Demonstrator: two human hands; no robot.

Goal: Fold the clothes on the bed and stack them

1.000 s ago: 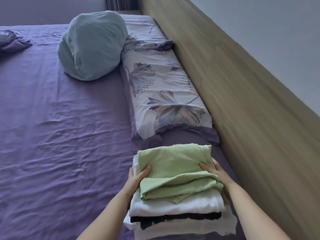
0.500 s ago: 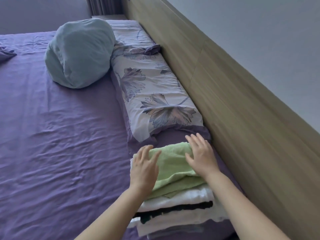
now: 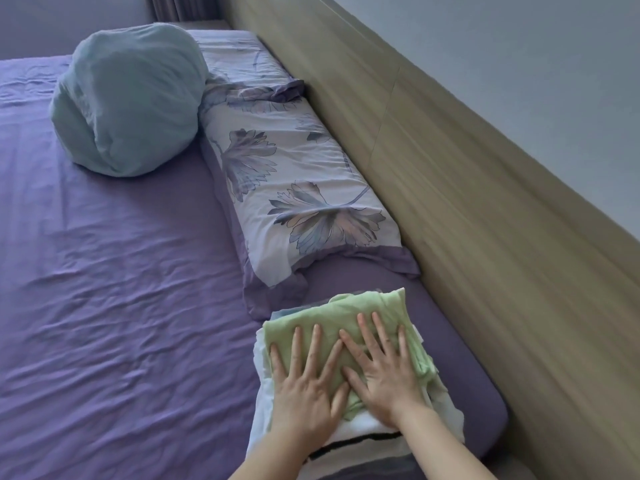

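From the head camera, the stack of folded clothes [image 3: 349, 427] sits at the lower middle of the frame, on the purple bed sheet [image 3: 121, 289] and close to the wooden headboard [image 3: 467, 220] on the right. A green garment [image 3: 332, 313] lies on top; under it show white layers and one dark band near the bottom edge.

Both hands lie flat on the green garment, palms down. The left hand [image 3: 304, 393] has its fingers straight and spread apart, and so does the right hand [image 3: 381, 375]; neither pinches or curls round any cloth. The two hands lie side by side, touching or nearly so at the inner fingers, and both are equally on the stack.

The stack's long axis runs from the lower edge of the frame up toward the pillows, and the fingers point the same way, so the free far edge of the green garment lies just beyond the fingertips. A pressing or smoothing stroke would likely run along that axis.

Just above the stack lies a flowered pillow [image 3: 298, 188], its purple border near the stack's far edge. A pale blue rolled bundle [image 3: 128, 98] rests at the upper left, well apart. The headboard leaves little room on the right side.
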